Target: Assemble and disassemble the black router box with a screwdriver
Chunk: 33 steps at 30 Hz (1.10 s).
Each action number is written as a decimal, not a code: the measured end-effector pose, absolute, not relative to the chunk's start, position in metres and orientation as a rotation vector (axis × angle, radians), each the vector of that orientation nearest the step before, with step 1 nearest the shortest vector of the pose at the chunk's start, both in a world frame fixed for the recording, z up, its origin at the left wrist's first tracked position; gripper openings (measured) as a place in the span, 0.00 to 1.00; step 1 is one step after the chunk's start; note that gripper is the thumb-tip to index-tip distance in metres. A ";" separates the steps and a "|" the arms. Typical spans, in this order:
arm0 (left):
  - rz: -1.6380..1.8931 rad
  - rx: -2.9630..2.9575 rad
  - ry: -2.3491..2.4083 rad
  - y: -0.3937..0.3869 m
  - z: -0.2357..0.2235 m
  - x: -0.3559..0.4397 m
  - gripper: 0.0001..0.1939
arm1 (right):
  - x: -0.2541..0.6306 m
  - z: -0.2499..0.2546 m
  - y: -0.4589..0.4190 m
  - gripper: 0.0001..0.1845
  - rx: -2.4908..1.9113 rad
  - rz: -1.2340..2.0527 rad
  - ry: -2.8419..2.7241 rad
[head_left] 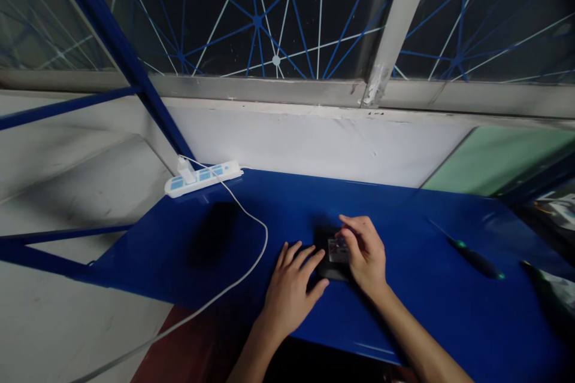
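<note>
Centrally, a black object [331, 272] bearing a small clear piece [336, 255] lies on the blue table [291, 197]. Left hand [288, 294]: released, fingers spread, at the object's left edge. Right hand [369, 256]: over the object's right part, thumb and fingers bent together; whether they grasp anything cannot be told. Screwdriver [477, 260] at right; power strip [231, 170] at far left.

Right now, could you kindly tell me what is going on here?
A person's left hand lies spread at the left edge of a black object on the blue table. The right hand is curled over a small clear piece on that object; what it grips, if anything, is unclear. A screwdriver lies to the right, a white power strip at back left.
</note>
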<state>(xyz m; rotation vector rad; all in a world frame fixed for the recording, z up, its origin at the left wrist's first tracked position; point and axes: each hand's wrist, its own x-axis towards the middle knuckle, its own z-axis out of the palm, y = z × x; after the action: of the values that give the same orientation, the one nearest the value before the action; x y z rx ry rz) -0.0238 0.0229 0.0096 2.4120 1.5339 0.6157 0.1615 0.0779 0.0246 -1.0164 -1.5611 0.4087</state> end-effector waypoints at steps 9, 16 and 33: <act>0.648 2.422 1.533 0.023 0.009 -0.024 0.28 | 0.163 0.022 0.072 0.20 -1.015 0.669 -1.475; 0.627 2.411 1.525 0.023 0.010 -0.023 0.27 | 0.162 0.022 0.075 0.13 -0.966 0.662 -1.450; 0.632 2.406 1.537 0.022 0.010 -0.023 0.27 | 0.162 0.024 0.074 0.17 -1.019 0.675 -1.455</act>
<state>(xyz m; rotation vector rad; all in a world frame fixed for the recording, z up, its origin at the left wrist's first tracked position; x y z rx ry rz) -0.0231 0.0222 0.0105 2.4063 1.5370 0.6318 0.1622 0.0739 0.0245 -1.0190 -1.4554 0.6746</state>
